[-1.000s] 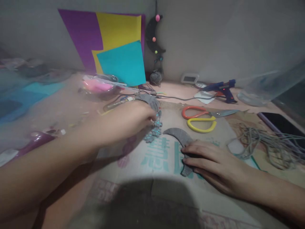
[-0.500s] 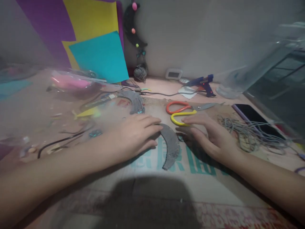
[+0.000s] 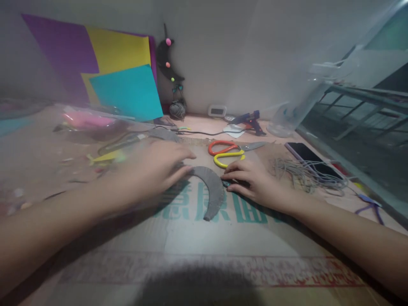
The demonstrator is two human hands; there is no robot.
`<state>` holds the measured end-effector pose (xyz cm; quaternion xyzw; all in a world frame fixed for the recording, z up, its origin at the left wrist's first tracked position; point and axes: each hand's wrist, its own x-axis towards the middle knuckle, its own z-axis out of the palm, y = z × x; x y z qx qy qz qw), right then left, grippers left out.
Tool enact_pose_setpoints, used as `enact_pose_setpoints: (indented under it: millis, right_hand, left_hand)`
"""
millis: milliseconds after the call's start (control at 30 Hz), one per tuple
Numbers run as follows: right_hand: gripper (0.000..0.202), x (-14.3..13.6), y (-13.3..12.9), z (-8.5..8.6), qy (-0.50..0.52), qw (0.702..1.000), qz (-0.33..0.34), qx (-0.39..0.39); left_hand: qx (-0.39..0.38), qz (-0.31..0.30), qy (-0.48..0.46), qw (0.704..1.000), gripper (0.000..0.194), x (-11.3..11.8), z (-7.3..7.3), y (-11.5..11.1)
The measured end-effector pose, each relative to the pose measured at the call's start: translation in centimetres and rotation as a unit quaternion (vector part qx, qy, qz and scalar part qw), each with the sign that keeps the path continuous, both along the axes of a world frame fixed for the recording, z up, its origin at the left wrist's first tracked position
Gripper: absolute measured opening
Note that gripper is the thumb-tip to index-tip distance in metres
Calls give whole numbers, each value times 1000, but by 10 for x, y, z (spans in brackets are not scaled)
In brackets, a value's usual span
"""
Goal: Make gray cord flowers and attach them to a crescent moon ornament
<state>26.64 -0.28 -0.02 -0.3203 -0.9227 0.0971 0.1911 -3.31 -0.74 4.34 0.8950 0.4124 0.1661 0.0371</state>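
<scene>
A grey crescent-moon cutout (image 3: 213, 191) lies on the cardboard with its hollow side to the left. My left hand (image 3: 159, 165) is at its upper tip, slightly blurred, fingers apart and thumb close to the tip; whether it touches is unclear. At the outer curve, my right hand (image 3: 250, 180) has its fingertips and thumb around a small teal piece (image 3: 226, 183), mostly hidden by the fingers. Behind that hand lie scissors (image 3: 223, 148) with one red and one yellow handle. A second grey curved piece (image 3: 164, 134) shows partly behind my left hand.
Grey cord (image 3: 293, 172) lies tangled by a phone (image 3: 314, 159) at right. A blue glue gun (image 3: 250, 121), a small digital display (image 3: 217, 111) and a yarn ball (image 3: 177, 109) stand along the wall. Coloured sheets (image 3: 127, 93) lean at back left, near a decorated dark crescent (image 3: 165, 63).
My right hand has closed its fingers around the small teal piece beside the crescent. My left hand has drawn back leftward from the crescent's tip. The camera view has tilted up and shifted right.
</scene>
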Motion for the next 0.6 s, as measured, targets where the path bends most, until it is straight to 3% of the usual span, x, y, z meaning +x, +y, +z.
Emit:
enact_pose_setpoints:
  millis: [133,333,467,600]
  right_hand:
    - [21,-1,3,-7,34,999,-6,37]
    - [14,2,4,-7,72,989,-18,127]
    - [12,3,7,-5,91,986,-62,129]
    - [20,6,9,-3,93,982,-92,137]
  left_hand:
    - [33,70,23,997,35,-19,26,6]
    - [-17,127,43,991,28,-50,51,17]
    - [-71,149,59,984,23,-70,56,25]
    - [-142,146,99,974,21,-79,50,29]
